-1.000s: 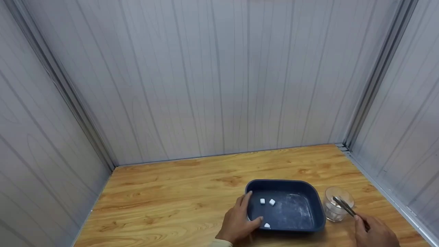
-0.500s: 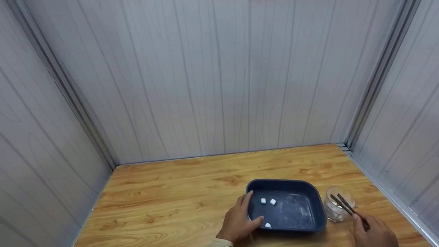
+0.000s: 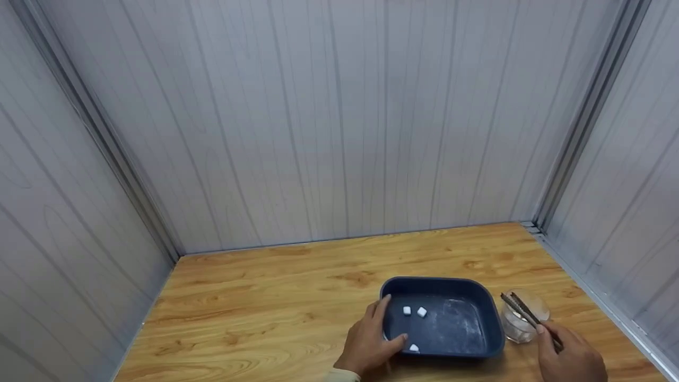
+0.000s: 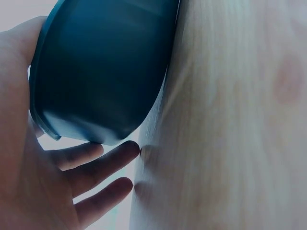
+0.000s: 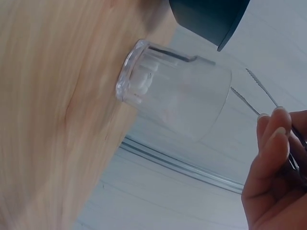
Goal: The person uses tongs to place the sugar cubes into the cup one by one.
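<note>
My left hand (image 3: 367, 339) grips the left end of a dark blue rectangular dish (image 3: 451, 324), with its thumb over the rim (image 4: 44, 72) and some fingers spread along the outside. Inside the dish lie two white cubes (image 3: 407, 310) near the middle left and a white piece (image 3: 414, 348) by the front wall. My right hand (image 3: 573, 355) pinches metal tongs (image 3: 522, 309). Their serrated tips stand apart above a clear glass (image 3: 517, 331), with nothing between them in the right wrist view. White pieces (image 5: 146, 81) sit at the bottom of the glass.
The glass stands upright just right of the dish on a wood-grain table (image 3: 276, 307). Pale panel walls (image 3: 339, 132) rise behind and on both sides. A metal strip (image 3: 599, 297) runs along the table's right edge.
The right hand has shifted left, and the tong tips have come up from the glass and toward the dish, spreading apart along the way. My left hand and the dish stay in place.
</note>
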{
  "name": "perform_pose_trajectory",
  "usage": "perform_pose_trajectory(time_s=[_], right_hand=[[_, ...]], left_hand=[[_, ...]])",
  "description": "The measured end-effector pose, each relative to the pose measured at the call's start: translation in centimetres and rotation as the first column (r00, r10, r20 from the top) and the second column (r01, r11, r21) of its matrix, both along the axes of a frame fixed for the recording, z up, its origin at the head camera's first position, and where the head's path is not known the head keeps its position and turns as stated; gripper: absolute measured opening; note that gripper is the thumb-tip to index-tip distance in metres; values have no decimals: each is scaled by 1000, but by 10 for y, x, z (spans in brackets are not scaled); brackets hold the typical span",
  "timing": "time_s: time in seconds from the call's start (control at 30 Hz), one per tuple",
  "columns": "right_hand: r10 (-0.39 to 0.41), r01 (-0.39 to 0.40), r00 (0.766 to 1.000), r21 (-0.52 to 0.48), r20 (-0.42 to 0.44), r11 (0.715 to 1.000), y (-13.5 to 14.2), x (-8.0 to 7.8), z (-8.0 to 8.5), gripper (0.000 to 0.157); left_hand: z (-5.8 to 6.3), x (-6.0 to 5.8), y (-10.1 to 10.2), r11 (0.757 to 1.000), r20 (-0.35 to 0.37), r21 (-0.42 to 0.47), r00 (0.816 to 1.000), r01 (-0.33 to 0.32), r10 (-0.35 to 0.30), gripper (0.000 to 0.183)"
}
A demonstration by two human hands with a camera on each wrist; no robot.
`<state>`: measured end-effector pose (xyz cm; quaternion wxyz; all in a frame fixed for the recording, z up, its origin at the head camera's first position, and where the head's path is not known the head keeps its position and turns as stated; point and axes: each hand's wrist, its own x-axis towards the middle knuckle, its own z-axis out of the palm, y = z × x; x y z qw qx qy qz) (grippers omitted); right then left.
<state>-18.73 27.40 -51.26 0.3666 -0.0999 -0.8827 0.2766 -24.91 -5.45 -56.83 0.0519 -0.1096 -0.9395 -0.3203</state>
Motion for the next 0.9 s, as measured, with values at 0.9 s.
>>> perform_pose_trajectory(time_s=[0.9], right_hand=[[142,-142,990,21,16,990,-43,-15,4,13]], left_hand=[[1,1,2,1000,2,-9,1000,-10,10,83]])
